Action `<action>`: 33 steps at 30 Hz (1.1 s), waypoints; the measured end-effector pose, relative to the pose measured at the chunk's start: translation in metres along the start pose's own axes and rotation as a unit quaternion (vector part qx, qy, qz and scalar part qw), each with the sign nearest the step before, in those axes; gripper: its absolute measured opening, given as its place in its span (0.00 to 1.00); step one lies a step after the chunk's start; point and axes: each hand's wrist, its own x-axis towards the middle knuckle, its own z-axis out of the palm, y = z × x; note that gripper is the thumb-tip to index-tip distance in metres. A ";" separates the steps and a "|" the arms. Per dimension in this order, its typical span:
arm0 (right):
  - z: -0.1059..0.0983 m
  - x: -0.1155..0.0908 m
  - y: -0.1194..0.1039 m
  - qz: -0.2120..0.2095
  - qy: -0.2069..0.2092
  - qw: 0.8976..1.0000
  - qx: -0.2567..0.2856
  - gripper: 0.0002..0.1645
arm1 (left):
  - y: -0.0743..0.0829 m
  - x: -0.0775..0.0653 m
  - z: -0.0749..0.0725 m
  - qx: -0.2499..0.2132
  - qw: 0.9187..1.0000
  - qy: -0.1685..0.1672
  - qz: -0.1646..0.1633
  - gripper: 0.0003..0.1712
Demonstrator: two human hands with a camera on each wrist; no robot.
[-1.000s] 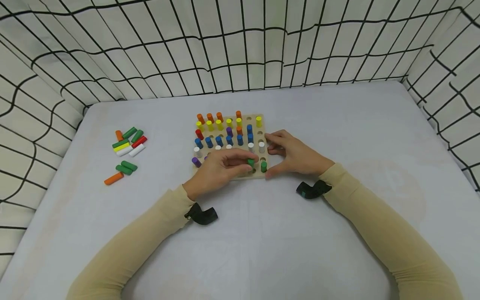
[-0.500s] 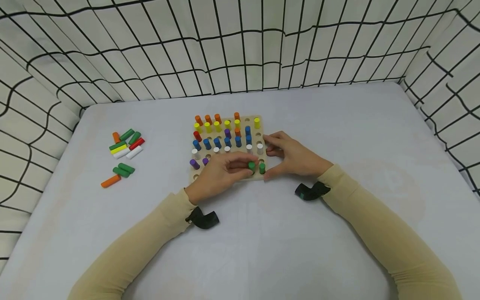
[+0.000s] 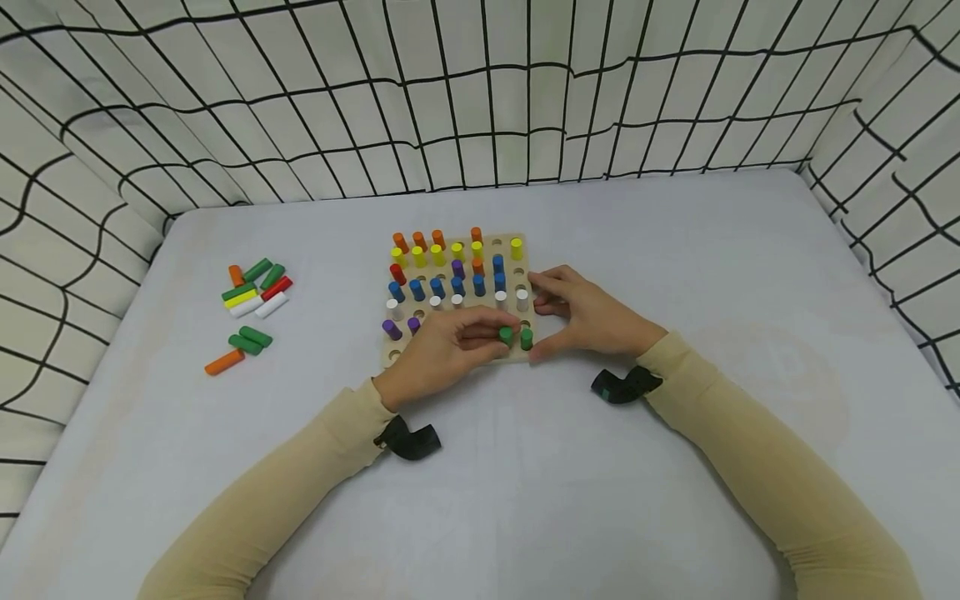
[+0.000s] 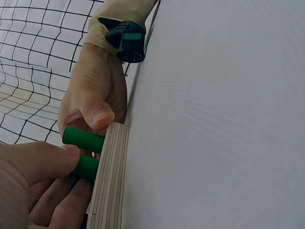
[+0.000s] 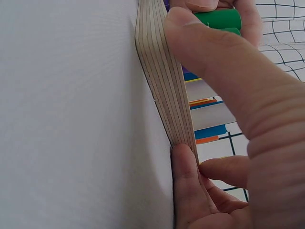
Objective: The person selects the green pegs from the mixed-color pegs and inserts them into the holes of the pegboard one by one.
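Note:
A wooden pegboard (image 5: 159, 57) lies on the table with rows of coloured pegs. My left hand (image 3: 446, 346) pinches a green peg (image 4: 86, 167) between thumb and fingers at the board's front row. The peg stands upright with its lower end at the board. Right beside it, a second green peg (image 3: 527, 339) stands in the front right corner. My right hand (image 3: 596, 312) grips the board's right side, its thumb (image 5: 183, 33) at the front corner and fingertips (image 5: 183, 160) further back along the edge. Part of the front rows is hidden behind my left hand.
Loose green, orange, yellow, red and white pegs (image 3: 273, 304) lie in a pile left of the board. Two green pegs and an orange peg (image 3: 225, 362) lie nearer. A black wire grid (image 3: 480, 100) borders the table's back and sides.
My left hand has moved the green peg slightly nearer and down to the board, over the hole beside the corner peg. My right hand keeps its grip on the board's edge.

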 end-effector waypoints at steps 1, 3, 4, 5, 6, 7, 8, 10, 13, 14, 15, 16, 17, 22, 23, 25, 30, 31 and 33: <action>0.000 0.000 0.000 0.000 0.000 1.000 0.001 0.74 | 0.000 0.000 0.000 0.002 1.000 0.000 0.001 0.19; 0.000 0.000 0.000 0.001 0.000 1.000 0.002 0.74 | 0.000 0.000 0.000 0.004 1.000 -0.001 0.000 0.19; 0.000 0.000 0.000 0.001 0.000 1.000 0.001 0.74 | 0.000 0.000 0.000 0.005 1.000 -0.001 0.000 0.19; 0.000 0.000 0.000 0.001 0.000 1.000 0.001 0.74 | 0.000 0.000 0.000 0.007 1.000 -0.001 0.000 0.20; 0.000 0.000 0.000 0.001 0.000 1.000 -0.002 0.74 | 0.000 0.000 -0.001 0.008 1.000 -0.002 -0.001 0.20; 0.000 0.001 0.000 0.001 0.001 1.000 -0.003 0.74 | 0.000 0.000 -0.001 0.009 1.000 -0.003 -0.002 0.20; 0.000 0.001 0.000 0.002 0.000 1.000 -0.005 0.74 | 0.000 0.000 -0.001 0.009 1.000 -0.003 -0.003 0.20; 0.000 0.001 0.000 0.002 0.001 1.000 -0.008 0.74 | 0.000 0.000 -0.002 0.011 1.000 -0.005 -0.005 0.20; 0.000 0.001 -0.001 0.003 0.001 1.000 -0.008 0.74 | 0.000 -0.001 -0.002 0.014 1.000 -0.007 -0.008 0.21; 0.000 0.001 -0.001 0.004 0.001 1.000 -0.008 0.74 | -0.001 -0.001 -0.002 0.014 1.000 -0.007 -0.009 0.21; 0.000 0.001 -0.001 0.004 0.001 1.000 -0.007 0.74 | -0.001 -0.001 -0.002 0.014 1.000 -0.008 -0.009 0.21; 0.000 0.001 -0.001 0.004 0.001 1.000 -0.006 0.74 | -0.001 -0.001 -0.002 0.014 1.000 -0.008 -0.010 0.21; 0.000 0.001 -0.001 0.004 0.001 1.000 -0.003 0.74 | -0.001 -0.001 -0.002 0.013 1.000 -0.009 -0.010 0.21; 0.000 0.001 -0.003 0.004 0.000 1.000 -0.002 0.75 | 0.000 -0.002 -0.004 0.007 1.000 -0.011 -0.011 0.21; 0.000 0.001 -0.003 0.004 0.000 1.000 -0.003 0.75 | 0.000 -0.002 -0.005 0.005 1.000 -0.011 -0.013 0.21; 0.001 0.001 -0.003 0.005 0.001 1.000 -0.007 0.75 | 0.001 -0.003 -0.006 -0.001 1.000 -0.011 -0.017 0.21; 0.001 0.001 -0.003 0.004 0.003 1.000 -0.011 0.75 | 0.008 -0.006 -0.011 -0.021 1.000 -0.004 -0.017 0.20; 0.001 0.001 -0.002 0.003 0.003 1.000 -0.010 0.75 | 0.010 -0.006 -0.012 -0.024 1.000 -0.002 -0.015 0.20; 0.001 0.001 -0.001 0.001 0.004 1.000 -0.011 0.75 | 0.012 -0.007 -0.013 -0.026 1.000 0.000 -0.007 0.20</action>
